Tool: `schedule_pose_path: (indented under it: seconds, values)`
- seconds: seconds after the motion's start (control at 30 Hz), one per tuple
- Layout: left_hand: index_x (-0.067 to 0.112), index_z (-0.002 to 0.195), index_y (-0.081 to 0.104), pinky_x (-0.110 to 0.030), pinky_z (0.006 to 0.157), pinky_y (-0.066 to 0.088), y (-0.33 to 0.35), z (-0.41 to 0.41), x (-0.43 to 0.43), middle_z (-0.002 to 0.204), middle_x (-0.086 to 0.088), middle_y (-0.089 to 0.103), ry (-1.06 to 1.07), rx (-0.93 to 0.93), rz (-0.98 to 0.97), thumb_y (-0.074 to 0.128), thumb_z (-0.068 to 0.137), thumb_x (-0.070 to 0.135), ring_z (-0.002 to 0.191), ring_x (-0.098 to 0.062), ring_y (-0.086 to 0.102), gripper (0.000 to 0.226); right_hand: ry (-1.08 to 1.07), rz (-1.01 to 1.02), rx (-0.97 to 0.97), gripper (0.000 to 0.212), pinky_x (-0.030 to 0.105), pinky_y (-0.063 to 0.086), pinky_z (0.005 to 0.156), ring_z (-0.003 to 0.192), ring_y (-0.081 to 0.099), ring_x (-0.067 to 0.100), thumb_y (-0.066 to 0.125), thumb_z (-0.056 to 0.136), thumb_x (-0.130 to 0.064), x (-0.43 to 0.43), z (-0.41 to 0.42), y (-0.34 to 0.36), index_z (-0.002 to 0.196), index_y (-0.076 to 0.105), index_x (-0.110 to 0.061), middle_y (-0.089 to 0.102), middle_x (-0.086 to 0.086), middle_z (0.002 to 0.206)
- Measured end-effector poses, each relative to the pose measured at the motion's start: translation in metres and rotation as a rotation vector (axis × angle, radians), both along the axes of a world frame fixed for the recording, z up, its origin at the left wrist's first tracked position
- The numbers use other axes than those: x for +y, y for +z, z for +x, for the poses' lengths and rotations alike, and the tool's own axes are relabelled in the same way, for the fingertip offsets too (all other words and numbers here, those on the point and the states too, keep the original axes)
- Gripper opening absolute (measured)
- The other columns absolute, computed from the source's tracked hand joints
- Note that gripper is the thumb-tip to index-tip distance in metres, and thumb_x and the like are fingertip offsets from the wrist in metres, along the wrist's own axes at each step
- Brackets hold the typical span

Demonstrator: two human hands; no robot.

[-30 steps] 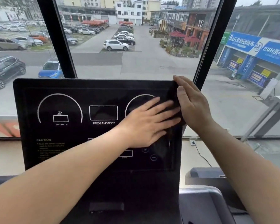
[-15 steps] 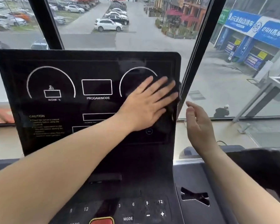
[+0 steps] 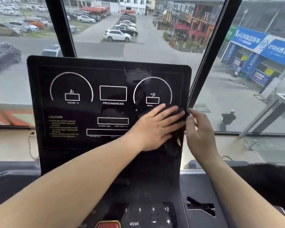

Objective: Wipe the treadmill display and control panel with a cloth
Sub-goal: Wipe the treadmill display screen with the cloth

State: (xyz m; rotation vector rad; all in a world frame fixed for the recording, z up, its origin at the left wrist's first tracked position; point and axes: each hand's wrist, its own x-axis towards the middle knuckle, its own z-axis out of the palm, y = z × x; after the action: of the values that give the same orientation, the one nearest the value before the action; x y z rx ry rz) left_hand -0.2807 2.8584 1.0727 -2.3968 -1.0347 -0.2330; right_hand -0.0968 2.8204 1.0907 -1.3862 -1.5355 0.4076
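Note:
The black treadmill display point(image 3: 82, 112) stands upright before me, with white dials and boxes marked INCLINE, PROGAM/MODE and SPEED. My left hand point(image 3: 155, 129) lies flat on its lower right part, pressing a black cloth point(image 3: 173, 145) against the glass; the cloth hangs out below the palm and shows past the fingertips. My right hand point(image 3: 199, 135) hovers at the display's right edge, fingers spread, its thumb near the cloth's corner. The control panel point(image 3: 148, 216) with number keys, MODE, minus and plus buttons lies below.
A red stop button point(image 3: 108, 225) sits at the bottom edge. A slotted holder point(image 3: 201, 208) is right of the keys. Black window posts point(image 3: 206, 51) rise behind the display, with a street and car park beyond the glass. A cable point(image 3: 30, 145) hangs at left.
My left hand and the cloth have slid down the display's right side, uncovering the SPEED dial. My right hand left the top right corner, dropped, then rose to the display's right edge.

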Motion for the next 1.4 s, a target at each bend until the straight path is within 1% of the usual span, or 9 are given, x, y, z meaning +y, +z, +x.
schedule_pose_path:
  seconds: [0.1, 0.23, 0.4, 0.63, 0.77, 0.9, 1.07, 1.23, 1.4]
  values:
    - [0.031, 0.164, 0.008, -0.052, 0.128, -0.001, 0.045, -0.020, 0.022, 0.173, 0.001, 0.001, 0.221, -0.216, 0.082, 0.025, 0.107, 0.048, 0.159, -0.025, -0.005, 0.062, -0.004, 0.016, -0.059, 0.038, 0.031, 0.035, 0.118, 0.135, 0.047, 0.012, 0.046, 0.106, -0.022, 0.007, -0.010, 0.015, 0.141, 0.057, -0.011, 0.057, 0.002, 0.142]
    - [0.023, 0.164, 0.011, -0.054, 0.127, -0.002, 0.007, -0.003, -0.008, 0.173, -0.003, -0.001, 0.282, -0.396, -0.012, 0.031, 0.106, 0.045, 0.159, -0.028, -0.009, 0.065, -0.012, 0.059, -0.091, 0.037, 0.006, 0.027, 0.109, 0.132, 0.046, 0.006, 0.050, 0.105, -0.018, 0.002, -0.020, 0.017, 0.140, 0.057, -0.010, 0.056, 0.000, 0.141]
    - [0.027, 0.164, 0.013, -0.050, 0.128, -0.003, -0.054, -0.006, -0.053, 0.173, 0.005, 0.003, 0.052, -0.179, -0.255, 0.031, 0.108, 0.044, 0.158, -0.020, -0.014, 0.061, 0.035, 0.144, -0.058, 0.036, 0.037, 0.045, 0.112, 0.130, 0.055, 0.016, 0.050, 0.099, -0.003, -0.036, -0.028, -0.036, 0.133, 0.062, -0.007, 0.061, 0.002, 0.135]
    - [0.011, 0.132, 0.066, -0.039, 0.120, 0.036, -0.017, -0.090, -0.068, 0.161, -0.007, 0.042, -0.088, -0.359, -0.180, 0.045, 0.092, 0.001, 0.153, -0.024, 0.032, 0.046, 0.365, -0.063, -0.146, 0.061, 0.021, 0.019, 0.125, 0.155, 0.016, 0.000, 0.045, 0.105, -0.009, -0.072, -0.086, -0.083, 0.161, 0.027, -0.023, 0.023, -0.010, 0.168]
    - [0.011, 0.114, 0.071, -0.040, 0.092, 0.052, -0.017, -0.133, -0.090, 0.128, -0.007, 0.064, 0.039, -0.526, -0.099, 0.059, 0.090, -0.001, 0.112, -0.025, 0.062, 0.030, 0.238, 0.009, -0.501, 0.066, 0.028, 0.012, 0.127, 0.159, -0.003, 0.011, 0.039, 0.108, -0.029, -0.059, -0.111, -0.095, 0.165, 0.008, -0.018, -0.001, -0.003, 0.173]
    - [0.011, 0.099, 0.073, -0.038, 0.071, 0.053, -0.031, -0.184, -0.101, 0.098, 0.000, 0.064, 0.197, -0.688, -0.150, 0.066, 0.088, 0.003, 0.084, -0.019, 0.060, 0.016, 0.047, 0.044, -0.609, 0.071, 0.048, 0.013, 0.129, 0.160, -0.003, 0.029, 0.043, 0.105, -0.027, -0.040, -0.140, -0.097, 0.163, 0.008, -0.008, 0.005, 0.014, 0.172]
    - [0.019, 0.104, 0.070, -0.019, 0.063, 0.046, -0.038, -0.236, -0.126, 0.088, 0.016, 0.055, 0.369, -0.835, -0.257, 0.069, 0.088, 0.008, 0.070, -0.002, 0.050, 0.020, -0.091, -0.003, -0.514, 0.071, 0.054, 0.006, 0.128, 0.159, -0.008, 0.029, 0.041, 0.105, -0.031, -0.035, -0.179, -0.098, 0.163, 0.005, -0.010, 0.001, 0.014, 0.172]
    - [0.023, 0.106, 0.070, -0.022, 0.063, 0.046, -0.051, -0.274, -0.149, 0.085, 0.020, 0.053, 0.411, -0.916, -0.390, 0.067, 0.091, 0.010, 0.067, -0.004, 0.055, 0.020, 0.023, -0.046, -0.525, 0.074, 0.054, 0.009, 0.128, 0.159, -0.009, 0.027, 0.041, 0.104, -0.041, -0.075, -0.235, -0.117, 0.164, 0.010, -0.009, -0.004, 0.010, 0.172]
    - [0.022, 0.102, 0.071, -0.020, 0.066, 0.044, -0.061, -0.293, -0.154, 0.083, 0.020, 0.055, 0.395, -0.954, -0.416, 0.067, 0.091, 0.009, 0.068, 0.000, 0.056, 0.018, 0.291, 0.002, -0.800, 0.073, 0.047, 0.004, 0.129, 0.160, -0.008, 0.022, 0.039, 0.105, -0.048, -0.094, -0.265, -0.130, 0.164, 0.012, -0.015, 0.001, 0.006, 0.173]
